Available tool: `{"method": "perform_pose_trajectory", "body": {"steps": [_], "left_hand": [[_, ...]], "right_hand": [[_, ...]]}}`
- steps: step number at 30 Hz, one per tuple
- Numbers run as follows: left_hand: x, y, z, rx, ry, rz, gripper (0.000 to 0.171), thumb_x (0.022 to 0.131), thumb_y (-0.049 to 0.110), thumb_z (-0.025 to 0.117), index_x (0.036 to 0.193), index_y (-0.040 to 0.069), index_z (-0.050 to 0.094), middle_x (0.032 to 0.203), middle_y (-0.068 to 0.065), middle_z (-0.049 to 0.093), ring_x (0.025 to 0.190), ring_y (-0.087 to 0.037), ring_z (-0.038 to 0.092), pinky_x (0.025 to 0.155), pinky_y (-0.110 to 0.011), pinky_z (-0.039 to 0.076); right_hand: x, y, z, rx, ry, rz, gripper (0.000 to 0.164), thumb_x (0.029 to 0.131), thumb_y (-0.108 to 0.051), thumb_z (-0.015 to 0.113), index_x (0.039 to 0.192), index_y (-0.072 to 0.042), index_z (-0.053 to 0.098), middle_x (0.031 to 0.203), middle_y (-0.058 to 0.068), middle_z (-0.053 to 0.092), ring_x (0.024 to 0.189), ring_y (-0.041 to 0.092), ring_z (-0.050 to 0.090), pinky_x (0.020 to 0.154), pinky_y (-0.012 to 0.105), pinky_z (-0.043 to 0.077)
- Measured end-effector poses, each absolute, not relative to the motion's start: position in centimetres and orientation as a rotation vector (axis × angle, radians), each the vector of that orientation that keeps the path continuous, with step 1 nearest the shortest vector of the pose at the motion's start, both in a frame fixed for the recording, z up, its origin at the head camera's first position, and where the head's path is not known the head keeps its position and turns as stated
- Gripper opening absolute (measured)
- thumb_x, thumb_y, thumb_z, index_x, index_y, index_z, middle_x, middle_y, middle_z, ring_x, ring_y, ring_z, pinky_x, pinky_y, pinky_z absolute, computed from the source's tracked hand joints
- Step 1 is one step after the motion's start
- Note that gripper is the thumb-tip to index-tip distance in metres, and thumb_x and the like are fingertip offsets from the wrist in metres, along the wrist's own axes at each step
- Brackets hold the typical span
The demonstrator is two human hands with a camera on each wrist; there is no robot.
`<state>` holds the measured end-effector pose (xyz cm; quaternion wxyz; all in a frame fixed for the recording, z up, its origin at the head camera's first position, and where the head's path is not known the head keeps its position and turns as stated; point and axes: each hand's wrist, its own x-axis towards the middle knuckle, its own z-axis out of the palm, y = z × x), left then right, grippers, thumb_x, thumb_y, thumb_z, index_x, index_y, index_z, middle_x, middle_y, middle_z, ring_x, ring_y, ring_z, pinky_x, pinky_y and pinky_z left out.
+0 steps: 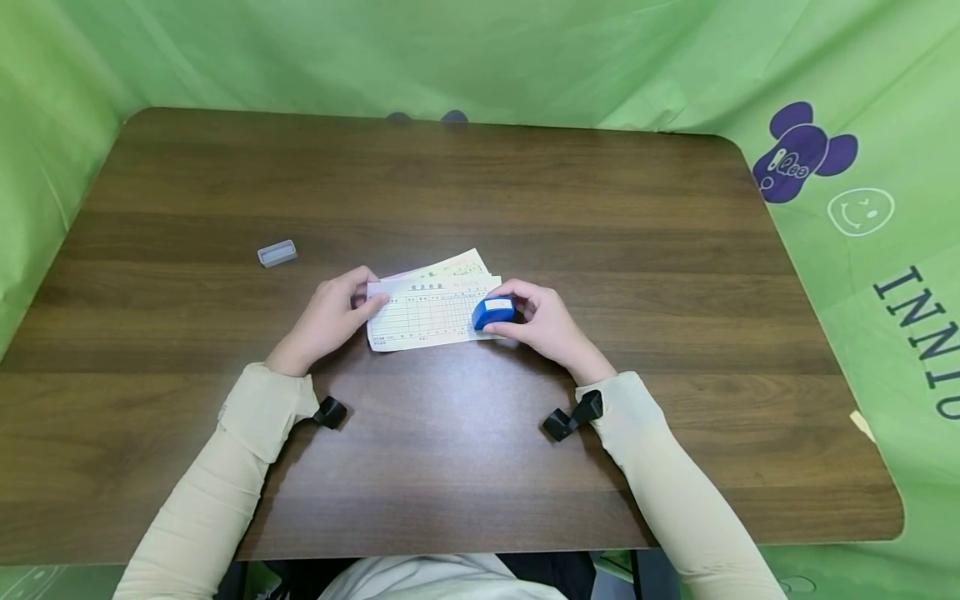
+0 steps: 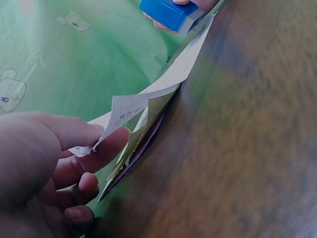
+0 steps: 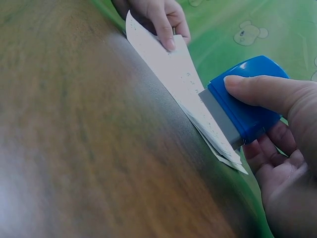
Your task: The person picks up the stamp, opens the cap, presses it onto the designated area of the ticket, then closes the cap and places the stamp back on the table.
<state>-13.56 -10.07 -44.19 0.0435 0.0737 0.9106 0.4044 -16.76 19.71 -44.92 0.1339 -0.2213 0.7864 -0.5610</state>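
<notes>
A printed form point(image 1: 420, 321) with a table grid lies on top of other sheets, a yellowish one point(image 1: 468, 263) showing behind it. My left hand point(image 1: 333, 312) pinches the form's left edge between thumb and fingers. In the left wrist view that edge is lifted, and yellowish and purplish sheets point(image 2: 141, 141) fan out below it. My right hand point(image 1: 543, 323) grips a blue stamp point(image 1: 492, 312) with a white label, over the form's right end. The stamp's grey base point(image 3: 220, 121) faces the paper; whether it touches I cannot tell.
A small clear cap point(image 1: 277, 253) lies on the brown wooden table point(image 1: 450, 192), up and left of the papers. Green cloth point(image 1: 525, 58) with printed figures surrounds the table. Black wrist mounts point(image 1: 330, 412) sit at both sleeves.
</notes>
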Motion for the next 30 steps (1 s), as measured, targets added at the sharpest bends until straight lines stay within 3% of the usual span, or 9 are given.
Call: {"method": "perform_pose_trajectory", "body": {"steps": [6,11,17,24,30], "left_hand": [[-13.60,-10.08,-44.28,0.232,2.813,1.215,0.016,0.095,0.015,0.061,0.102,0.001,0.060,0.074,-0.007,0.047,0.073,-0.021,0.045,0.063,-0.028,0.031],[-13.67,-10.11,-44.40,0.223,2.822,1.202,0.014,0.095,0.013,0.061,0.102,0.001,0.060,0.073,-0.007,0.046,0.070,-0.021,0.043,0.062,-0.028,0.030],[-13.66,-10.12,-44.43,0.233,2.836,1.213,0.018,0.092,0.013,0.064,0.104,0.000,0.058,0.078,-0.009,0.047,0.073,-0.022,0.044,0.064,-0.028,0.032],[-13.55,-10.19,-44.59,0.289,2.857,1.292,0.034,0.086,0.007,0.071,0.113,0.000,0.052,0.099,-0.014,0.045,0.077,-0.022,0.045,0.070,-0.027,0.036],[-13.56,-10.22,-44.67,0.336,2.888,1.314,0.031,0.084,0.005,0.072,0.110,0.000,0.056,0.100,-0.014,0.046,0.080,-0.023,0.043,0.071,-0.028,0.034]], "right_hand": [[-16.73,19.69,-44.83,-0.640,2.283,-1.619,0.033,0.078,0.003,0.077,0.108,0.006,0.063,0.107,0.020,0.064,0.093,0.008,0.058,0.088,0.014,0.048],[-16.75,19.65,-44.91,-0.637,2.278,-1.623,0.033,0.078,0.004,0.076,0.108,0.007,0.062,0.107,0.020,0.063,0.092,0.008,0.058,0.087,0.014,0.048],[-16.72,19.64,-44.94,-0.643,2.271,-1.634,0.034,0.077,0.005,0.076,0.108,0.007,0.062,0.106,0.020,0.063,0.091,0.008,0.059,0.086,0.014,0.049],[-16.72,19.59,-45.08,-0.639,2.256,-1.654,0.033,0.077,0.006,0.076,0.107,0.008,0.062,0.104,0.019,0.063,0.088,0.007,0.060,0.084,0.014,0.049],[-16.74,19.59,-45.09,-0.637,2.256,-1.649,0.033,0.078,0.005,0.076,0.107,0.008,0.062,0.104,0.019,0.063,0.088,0.007,0.060,0.084,0.014,0.049]]}}
